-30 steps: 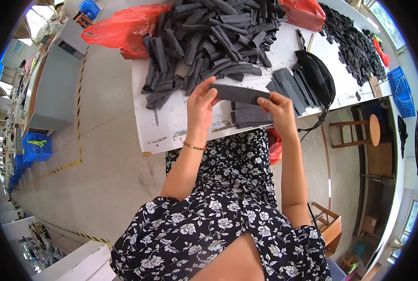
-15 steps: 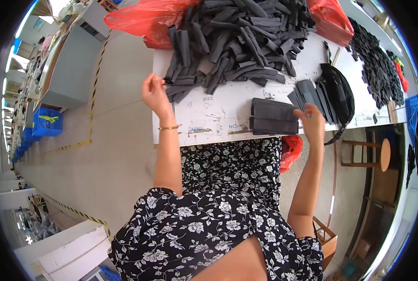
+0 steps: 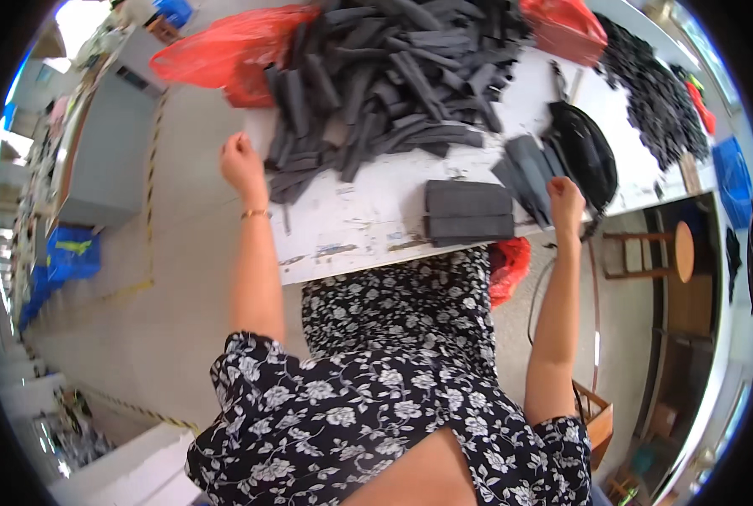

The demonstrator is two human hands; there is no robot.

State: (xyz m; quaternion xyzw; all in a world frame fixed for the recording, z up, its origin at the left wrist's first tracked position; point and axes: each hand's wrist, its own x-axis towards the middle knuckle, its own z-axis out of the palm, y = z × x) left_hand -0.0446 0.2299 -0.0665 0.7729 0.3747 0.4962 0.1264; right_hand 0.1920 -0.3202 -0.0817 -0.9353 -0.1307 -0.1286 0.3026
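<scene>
The left hand (image 3: pixel 243 160) is loosely curled at the left edge of the white table (image 3: pixel 368 228), beside the near end of the loose heap of dark grey foam strips (image 3: pixel 376 84). Whether its fingertips pinch a strip cannot be told; the fingers fold away from view. The right hand (image 3: pixel 564 196) rests at the table's front edge with fingers bent, against a small fan of dark strips (image 3: pixel 524 169); contact seems likely, but a grip cannot be confirmed.

Between the two hands, nearer the right one, sits a neat stack of flat dark pads (image 3: pixel 467 215), squared up near the table's front edge and touched by neither hand. Just beyond the right hand lies a black bag (image 3: pixel 585 152), its far side merging with shadow. Beyond the left hand a red plastic bag (image 3: pixel 224 55) overhangs the table end. Another red bag (image 3: pixel 510 266) shows below the table, partly hidden by the person's floral dress (image 3: pixel 393 371). A wooden stool (image 3: pixel 667 251) stands right of the right forearm.
</scene>
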